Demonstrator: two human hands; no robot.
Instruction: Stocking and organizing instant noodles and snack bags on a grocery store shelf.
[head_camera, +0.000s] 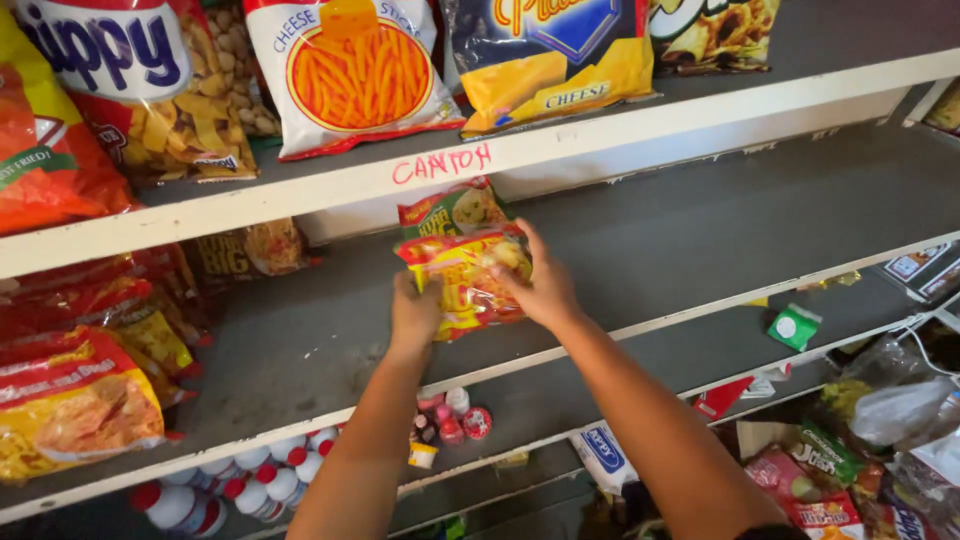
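Middle shelf (700, 230), grey board with white front edge: mostly bare to the right of the hands, open room running to the far end; crowded only at the left.

Noodle packets, two: one red-and-yellow packet (468, 282) held upright over the shelf, one green-and-yellow packet (452, 208) standing just behind it, touching.

Left hand (414, 312): closed on the front packet's left edge, fingers hidden behind it. Right hand (540, 285): fingers spread across the packet's right face, thumb side pressing it.

Left end of the same shelf: stacked red-and-orange snack bags (80, 390), count not clear.

Top shelf (620, 120): five large snack bags across its front, a sixth peeking between two of them, their lower edges reaching its front lip.

Lower shelf (560, 385): small red-capped jars (450, 415) under the arms, one small green packet (795, 326) lying alone at right.

Lowest level: white bottles with red caps (240, 485), roughly eight.
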